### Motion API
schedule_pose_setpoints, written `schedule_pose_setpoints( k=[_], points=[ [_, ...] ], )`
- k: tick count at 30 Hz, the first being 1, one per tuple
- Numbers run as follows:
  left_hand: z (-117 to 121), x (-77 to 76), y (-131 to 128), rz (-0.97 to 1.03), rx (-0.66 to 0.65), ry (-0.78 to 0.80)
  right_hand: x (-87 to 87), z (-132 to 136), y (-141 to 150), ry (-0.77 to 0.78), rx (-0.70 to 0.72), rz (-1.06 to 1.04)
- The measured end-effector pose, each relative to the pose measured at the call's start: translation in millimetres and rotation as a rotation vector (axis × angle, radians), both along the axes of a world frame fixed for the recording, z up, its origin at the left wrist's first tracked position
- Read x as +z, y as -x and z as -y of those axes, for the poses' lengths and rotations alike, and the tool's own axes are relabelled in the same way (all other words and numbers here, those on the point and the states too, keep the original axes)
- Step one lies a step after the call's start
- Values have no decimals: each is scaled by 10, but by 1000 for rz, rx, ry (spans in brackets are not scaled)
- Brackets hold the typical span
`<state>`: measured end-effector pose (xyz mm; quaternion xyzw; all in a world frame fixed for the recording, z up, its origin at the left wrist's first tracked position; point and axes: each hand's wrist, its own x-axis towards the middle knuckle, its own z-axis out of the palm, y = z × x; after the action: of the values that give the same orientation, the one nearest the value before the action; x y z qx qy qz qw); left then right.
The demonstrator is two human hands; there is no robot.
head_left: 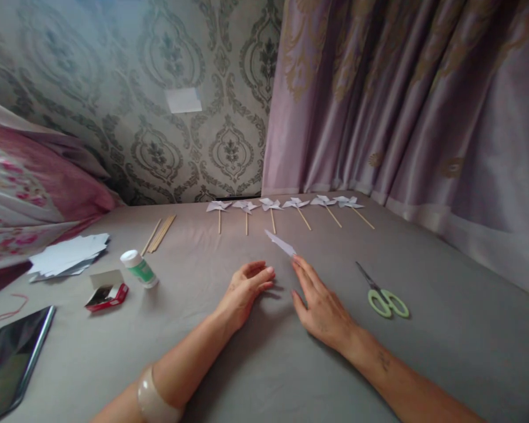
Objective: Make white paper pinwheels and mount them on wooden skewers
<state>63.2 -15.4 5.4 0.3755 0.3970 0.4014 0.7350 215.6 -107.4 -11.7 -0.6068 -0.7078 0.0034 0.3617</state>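
Observation:
A narrow folded piece of white paper (280, 242) lies pointing to the far left, its near end at the fingertips of my right hand (324, 308). That hand's fingers are stretched out and the thumb stands apart from them. My left hand (247, 288) hovers over the cloth to the left, fingers loosely bent and parted, with nothing seen in it. Beyond both hands, several white paper pinwheels (271, 204) on thin sticks form a row. Scissors (381, 296) with green handles rest to the right of my right hand, blades slightly apart.
On the left are a glue stick (140, 269), a small open red box (107, 294) with dark contents, wooden sticks (162, 234), a stack of white paper (68, 257), a red string (15, 308) and a dark tablet (15, 358). A curtain (379, 100) hangs at the right.

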Motion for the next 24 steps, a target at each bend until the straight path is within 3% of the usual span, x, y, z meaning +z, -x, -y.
schedule_pose_setpoints(
  k=[3, 5, 11, 15, 20, 22, 24],
  points=[
    [107, 16, -54, 90, -185, -60, -3, 9, 15, 41, 71, 124],
    [137, -1, -86, 131, -222, -61, 5, 8, 25, 44, 118, 146],
    [48, -80, -102, 112, -19, 123, 36, 30, 63, 53, 162, 174],
    [12, -94, -101, 84, 7, 104, 20, 13, 51, 25, 113, 151],
    [-40, -40, -84, 105, 81, 59, 145, -7, -275, -39, -155, 114],
    [-87, -11, -53, 123, 113, 43, 243, 70, -507, 51, -345, 141],
    [-145, 7, -12, 151, 144, 39, 321, 212, -750, 242, -493, 219]
  ],
)
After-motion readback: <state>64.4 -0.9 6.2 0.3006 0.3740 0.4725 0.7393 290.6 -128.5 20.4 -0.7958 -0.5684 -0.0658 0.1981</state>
